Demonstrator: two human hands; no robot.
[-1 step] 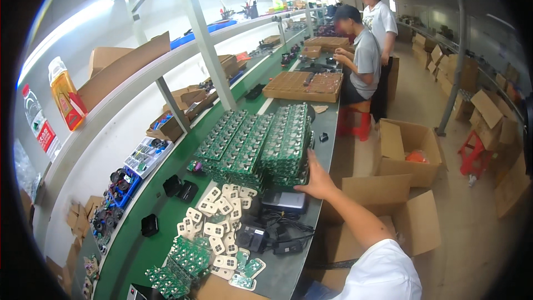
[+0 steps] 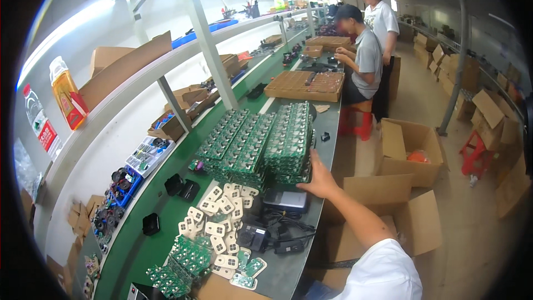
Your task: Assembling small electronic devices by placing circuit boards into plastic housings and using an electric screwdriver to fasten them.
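Note:
My right hand [image 2: 320, 178] reaches in from the lower right and rests against the right side of a tall stack of green circuit board panels [image 2: 286, 139]. Its thumb points toward the stack's near corner and a finger stretches up along the side; the other fingers are mostly hidden. Another stack of green panels [image 2: 230, 144] stands close on the left. Below lie a grey-black box-shaped device [image 2: 286, 200], a black power adapter [image 2: 253, 237] with cables, and a heap of cream-coloured plates [image 2: 222, 205] with square cutouts. Small green boards [image 2: 186, 261] are piled nearer. My left hand is out of view.
Open black cases [image 2: 182, 187] lie on the green bench strip. A blue tray [image 2: 125, 186] of round parts is at the left. Open cardboard boxes [image 2: 408, 153] stand on the floor to the right. Farther along the bench are two people [image 2: 366, 55] and a partitioned cardboard tray [image 2: 305, 86].

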